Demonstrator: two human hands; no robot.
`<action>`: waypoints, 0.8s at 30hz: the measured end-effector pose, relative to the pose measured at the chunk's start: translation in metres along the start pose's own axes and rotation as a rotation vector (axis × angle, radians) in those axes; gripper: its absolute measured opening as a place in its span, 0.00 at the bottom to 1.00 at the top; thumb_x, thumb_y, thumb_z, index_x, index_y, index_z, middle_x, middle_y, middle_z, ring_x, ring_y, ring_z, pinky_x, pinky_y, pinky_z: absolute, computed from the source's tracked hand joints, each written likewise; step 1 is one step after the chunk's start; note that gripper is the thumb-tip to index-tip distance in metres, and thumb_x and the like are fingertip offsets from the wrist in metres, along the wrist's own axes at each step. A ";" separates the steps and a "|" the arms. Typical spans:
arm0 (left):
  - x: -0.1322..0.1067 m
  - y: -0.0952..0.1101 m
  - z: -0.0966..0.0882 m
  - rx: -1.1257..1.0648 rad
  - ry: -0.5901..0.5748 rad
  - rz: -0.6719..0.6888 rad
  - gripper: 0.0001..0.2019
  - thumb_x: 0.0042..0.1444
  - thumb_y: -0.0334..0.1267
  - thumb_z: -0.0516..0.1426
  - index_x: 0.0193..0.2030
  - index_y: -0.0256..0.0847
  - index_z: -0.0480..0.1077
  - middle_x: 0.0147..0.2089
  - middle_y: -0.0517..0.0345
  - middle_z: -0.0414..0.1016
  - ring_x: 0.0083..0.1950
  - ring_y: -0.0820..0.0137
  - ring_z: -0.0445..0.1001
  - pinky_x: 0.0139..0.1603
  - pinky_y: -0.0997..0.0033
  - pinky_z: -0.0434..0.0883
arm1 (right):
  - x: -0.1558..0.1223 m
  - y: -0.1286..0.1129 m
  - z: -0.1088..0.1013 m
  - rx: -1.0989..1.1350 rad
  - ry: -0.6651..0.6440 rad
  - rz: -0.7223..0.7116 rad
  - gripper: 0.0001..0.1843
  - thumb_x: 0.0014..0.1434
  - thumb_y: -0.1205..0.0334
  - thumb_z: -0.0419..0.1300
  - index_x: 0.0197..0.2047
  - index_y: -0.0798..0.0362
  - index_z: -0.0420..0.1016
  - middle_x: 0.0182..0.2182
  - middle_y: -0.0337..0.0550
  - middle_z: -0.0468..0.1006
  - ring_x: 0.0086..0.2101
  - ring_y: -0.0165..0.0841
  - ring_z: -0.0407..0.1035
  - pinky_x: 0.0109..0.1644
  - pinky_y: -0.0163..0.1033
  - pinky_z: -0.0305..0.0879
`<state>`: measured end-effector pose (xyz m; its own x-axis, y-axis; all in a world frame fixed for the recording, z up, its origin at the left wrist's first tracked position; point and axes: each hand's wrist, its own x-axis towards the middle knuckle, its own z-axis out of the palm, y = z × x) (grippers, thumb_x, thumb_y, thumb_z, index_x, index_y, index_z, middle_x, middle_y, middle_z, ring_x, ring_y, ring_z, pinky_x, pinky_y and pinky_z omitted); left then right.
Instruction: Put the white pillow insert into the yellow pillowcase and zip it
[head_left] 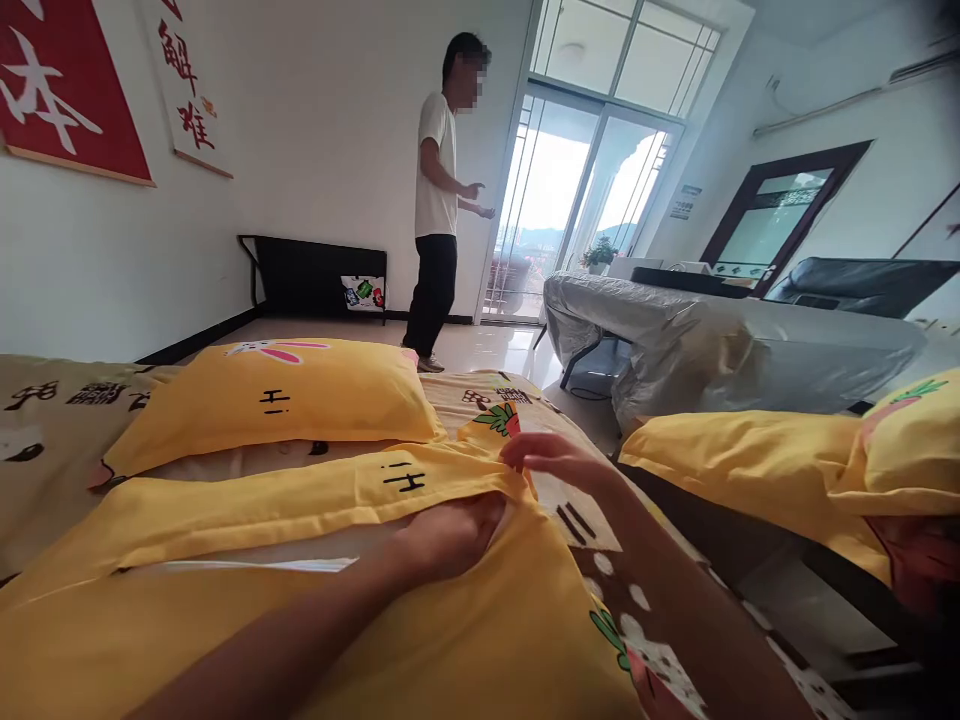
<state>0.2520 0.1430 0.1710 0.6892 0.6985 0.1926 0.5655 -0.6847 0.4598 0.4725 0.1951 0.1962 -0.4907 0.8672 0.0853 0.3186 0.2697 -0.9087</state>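
A yellow cloth cover point(480, 640), apparently a duvet cover, spreads over the bed in front of me. Its long opening runs across the middle, with a pale strip point(262, 566) showing inside. My left hand point(454, 530) reaches into the right end of this opening. Its fingers look curled, and what they hold is hidden by the cloth. At the outside corner of the opening, my right hand point(551, 458) pinches the yellow cloth between thumb and fingers. Just beyond lies a yellow pillow point(337, 400) with "Hi" and a rabbit on it.
Patterned bedding point(45, 450) lies under the cover. More yellow bedding point(735, 450) rests on the right, across a gap. A person point(437, 200) stands beyond the bed, near glass doors point(555, 180). A table draped in plastic point(675, 330) stands at the back right.
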 end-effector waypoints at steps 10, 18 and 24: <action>-0.027 0.041 -0.012 0.415 0.007 0.069 0.16 0.53 0.27 0.48 0.47 0.39 0.69 0.42 0.51 0.75 0.43 0.63 0.73 0.45 0.62 0.71 | 0.041 0.053 0.035 0.222 0.505 0.057 0.17 0.48 0.48 0.62 0.33 0.54 0.75 0.29 0.46 0.77 0.31 0.36 0.71 0.35 0.39 0.66; 0.010 0.040 -0.035 0.748 0.204 0.187 0.07 0.57 0.28 0.48 0.37 0.37 0.67 0.37 0.51 0.71 0.41 0.61 0.70 0.39 0.62 0.69 | 0.030 0.001 0.015 0.174 0.668 0.008 0.17 0.39 0.54 0.65 0.32 0.56 0.77 0.28 0.43 0.77 0.29 0.35 0.69 0.34 0.38 0.67; -0.024 0.069 -0.034 0.951 0.306 0.610 0.07 0.57 0.29 0.48 0.30 0.37 0.65 0.25 0.56 0.66 0.23 0.66 0.65 0.21 0.67 0.61 | 0.025 -0.013 -0.008 0.121 0.850 -0.020 0.22 0.41 0.46 0.62 0.31 0.57 0.75 0.28 0.45 0.77 0.28 0.34 0.68 0.31 0.38 0.65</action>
<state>0.2595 0.0860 0.2281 0.8990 0.1328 0.4173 0.3792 -0.7128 -0.5901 0.4622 0.2168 0.2132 0.2940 0.8952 0.3349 0.2037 0.2836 -0.9371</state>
